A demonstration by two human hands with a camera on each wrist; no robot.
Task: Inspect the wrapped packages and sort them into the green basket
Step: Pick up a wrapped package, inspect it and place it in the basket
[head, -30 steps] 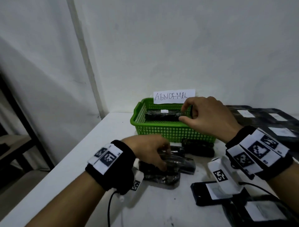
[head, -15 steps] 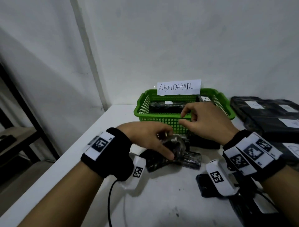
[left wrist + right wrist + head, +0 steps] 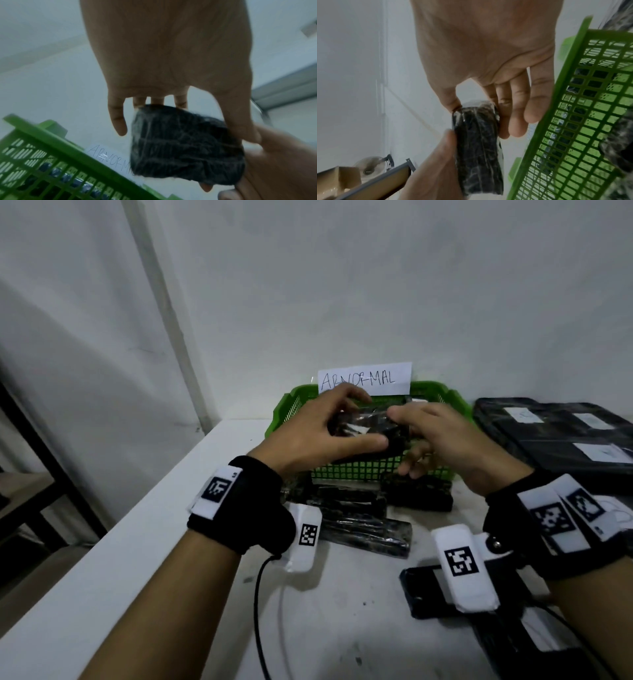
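Lifted the package (image 3: 368,428) off the bench (image 3: 205,525) pile in the last second and brought it up in front of the basket (image 3: 359,470), level with the rim, not yet inside. Brought the right hand (image 3: 442,440) back from the basket, where it had been a second earlier, to meet the left hand (image 3: 318,433). Gripped the package at both ends: left thumb beneath and fingers curled over the top, right thumb and forefinger pinching the far end with the other fingers loose. Judged this as inspection under way, with the sorting of this one still ahead. Showed only in the head view: more packages (image 3: 363,529) on the bench at 6 o'clock from the basket, and the sign (image 3: 364,378) at its 12 o'clock. Showed only in the right wrist view: glossy clear wrap (image 3: 477,148) over dark contents. Showed only in the left wrist view: the little finger standing free of the package, and dark packages through the basket mesh.
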